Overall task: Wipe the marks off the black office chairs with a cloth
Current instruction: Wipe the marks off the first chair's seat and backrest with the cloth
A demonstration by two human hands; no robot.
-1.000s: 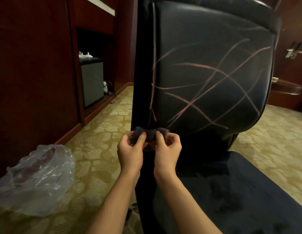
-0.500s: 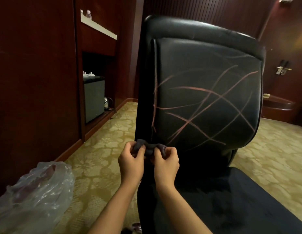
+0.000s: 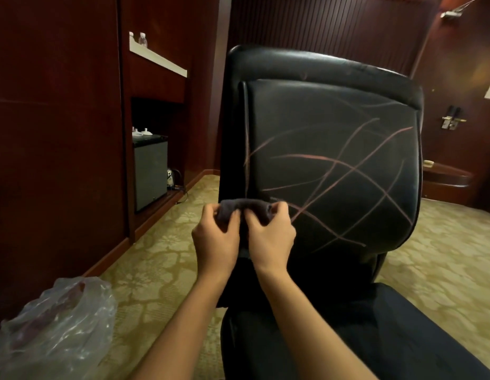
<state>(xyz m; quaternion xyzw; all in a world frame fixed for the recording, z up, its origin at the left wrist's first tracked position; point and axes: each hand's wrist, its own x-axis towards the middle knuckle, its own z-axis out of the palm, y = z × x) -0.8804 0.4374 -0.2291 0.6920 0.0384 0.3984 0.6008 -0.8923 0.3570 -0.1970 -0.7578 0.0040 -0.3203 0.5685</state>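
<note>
A black leather office chair [image 3: 320, 111] fills the middle of the view, its backrest facing me. Several pinkish chalk-like marks [image 3: 345, 171] cross the backrest panel. A small dark grey cloth [image 3: 245, 205] is bunched between my two hands, just in front of the backrest's lower left corner. My left hand [image 3: 216, 239] pinches its left end and my right hand [image 3: 271, 237] pinches its right end. The cloth's lower part is hidden behind my fingers. The chair's seat [image 3: 402, 333] lies below my forearms.
A crumpled clear plastic bag [image 3: 54, 327] lies on the patterned carpet at lower left. Dark wood wall panels stand at left, with a small black fridge [image 3: 150, 174] in a niche. A wooden side table [image 3: 446, 176] and a door with a handle [image 3: 452, 122] are at right.
The view has tilted up, so more of the chair's top shows. Both hands have risen slightly with the cloth and spread it a little wider against the backrest's lower edge.
</note>
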